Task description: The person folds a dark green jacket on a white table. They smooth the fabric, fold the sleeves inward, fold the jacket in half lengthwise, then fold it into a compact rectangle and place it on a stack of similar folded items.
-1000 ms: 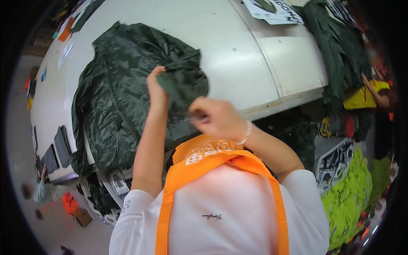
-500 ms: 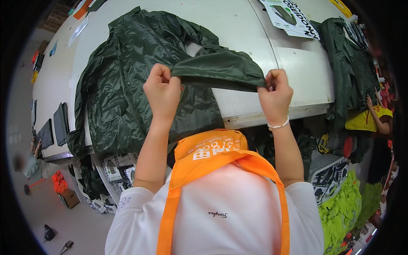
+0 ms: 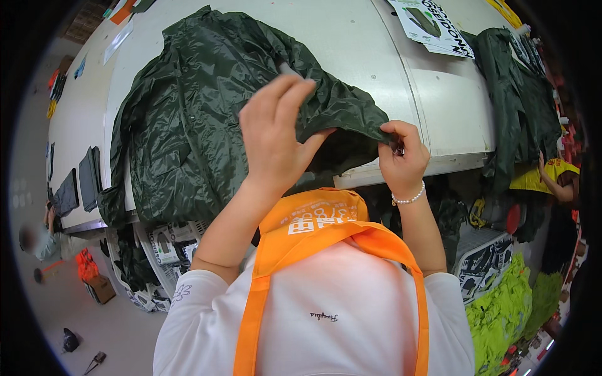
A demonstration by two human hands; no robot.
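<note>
A shiny dark green rain jacket (image 3: 182,125) lies spread on the pale table in front of me, its lower edge hanging over the near side. My right hand (image 3: 404,156), with a beaded bracelet at the wrist, pinches the end of the jacket's right sleeve near the table edge. Over the same sleeve is my left hand (image 3: 276,128), fingers apart and slightly blurred, the thumb at the sleeve's near edge. Between the hands the sleeve opens into a dark hollow.
Printed sheets (image 3: 433,26) lie at the table's far right. Another dark green garment (image 3: 505,100) drapes over the right edge, near a co-worker's arm (image 3: 555,182). Folded dark garments (image 3: 89,178) rest at the left. Below are a white basket (image 3: 166,260) and lime-green clothing (image 3: 501,307).
My left hand has let go of the sleeve's edge and moved right, its fingers spreading. The right hand has lowered slightly, still pinching, and the stretched sleeve has slackened.
</note>
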